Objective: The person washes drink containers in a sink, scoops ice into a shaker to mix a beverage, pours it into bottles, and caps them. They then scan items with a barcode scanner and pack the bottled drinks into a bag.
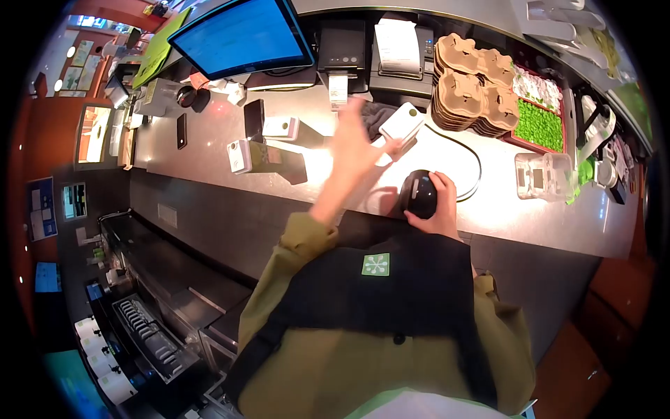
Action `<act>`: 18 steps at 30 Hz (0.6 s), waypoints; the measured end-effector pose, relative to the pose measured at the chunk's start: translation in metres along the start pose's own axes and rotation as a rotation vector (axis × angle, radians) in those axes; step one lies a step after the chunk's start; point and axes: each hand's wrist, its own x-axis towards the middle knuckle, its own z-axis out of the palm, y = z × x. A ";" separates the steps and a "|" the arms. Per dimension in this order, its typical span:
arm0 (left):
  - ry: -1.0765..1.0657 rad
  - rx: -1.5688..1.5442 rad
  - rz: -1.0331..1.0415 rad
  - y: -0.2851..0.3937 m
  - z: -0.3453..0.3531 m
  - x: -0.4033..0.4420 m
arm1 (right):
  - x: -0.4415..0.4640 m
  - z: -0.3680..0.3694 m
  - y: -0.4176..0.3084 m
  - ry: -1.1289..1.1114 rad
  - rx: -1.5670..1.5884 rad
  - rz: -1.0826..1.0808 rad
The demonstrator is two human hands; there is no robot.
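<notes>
My left hand (352, 143) is over the counter, fingers spread and smeared by motion, with nothing seen in it. Its fingertips are near the white paper slip (338, 91) hanging from a black printer (342, 45). The thumb overlaps the lower edge of a white box with a dark round mark (403, 120); whether it touches, I cannot tell. My right hand (444, 208) is wrapped round the right side of a black rounded device (420, 193) at the counter's front edge. A dark cable (480, 164) loops behind that device. Dark grey cloth (377, 117) lies behind the white box.
Two more white boxes (280, 128) (240, 156) stand on the left, near a dark phone-like slab (254, 120). A monitor (241, 35) is behind them. Stacked cardboard cup carriers (457, 98), a green-filled tray (539, 126) and a clear container (541, 176) are on the right.
</notes>
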 end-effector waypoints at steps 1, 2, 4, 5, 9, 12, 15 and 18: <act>0.076 0.171 -0.249 0.002 -0.030 0.004 | -0.002 0.004 -0.002 -0.023 0.009 0.001; 0.176 0.343 -0.142 -0.014 -0.060 0.014 | -0.004 0.008 -0.005 -0.048 0.019 0.004; 0.252 0.727 -0.228 -0.080 -0.081 0.018 | -0.007 0.018 -0.011 -0.099 0.050 0.025; 0.137 0.845 -0.345 -0.100 -0.085 0.017 | -0.007 0.023 -0.015 -0.123 0.066 0.024; -0.188 0.502 -0.354 -0.125 -0.095 0.030 | -0.004 0.041 -0.014 -0.219 0.277 0.040; -0.396 0.327 -0.061 -0.107 -0.117 0.025 | 0.011 0.044 -0.017 -0.272 0.386 0.051; -0.674 0.235 0.167 -0.076 -0.146 0.021 | 0.021 0.056 -0.014 -0.291 0.383 0.075; -0.882 0.127 0.252 -0.037 -0.166 0.013 | 0.033 0.070 -0.016 -0.229 0.337 -0.023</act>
